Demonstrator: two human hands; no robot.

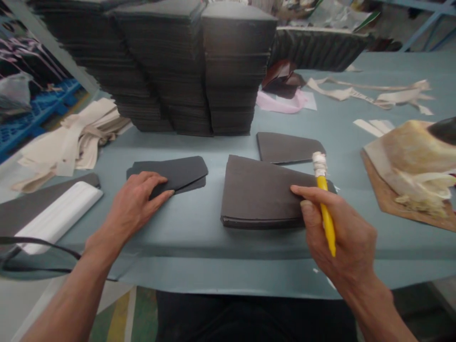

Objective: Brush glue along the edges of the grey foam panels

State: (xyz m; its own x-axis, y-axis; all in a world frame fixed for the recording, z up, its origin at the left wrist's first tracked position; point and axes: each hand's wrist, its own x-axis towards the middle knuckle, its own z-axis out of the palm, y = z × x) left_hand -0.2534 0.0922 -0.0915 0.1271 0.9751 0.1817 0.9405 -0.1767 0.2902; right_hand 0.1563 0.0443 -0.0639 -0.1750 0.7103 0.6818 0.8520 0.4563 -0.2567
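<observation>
My left hand [140, 197] rests on a few dark, tapered flat panels [183, 172] at centre left, fingers curled over the top one and thumb at its near edge. In my right hand [340, 225] is a yellow-handled glue brush [326, 209], lying across the fingers with its white, crusted end pointing away from me. That hand's index finger and thumb are at the right side of a thicker stack of dark panels [261, 190]; whether they grip a sheet cannot be made out. Just behind the stack lies another dark panel [288, 147].
Tall piles of dark sheets [235, 71] stand at the back. Cream fabric strips [74, 137] and a white bar [62, 216] lie left. At right, a glue-crusted container [416, 152] sits on a brown board [388, 199]. More strips [374, 95] lie at back right.
</observation>
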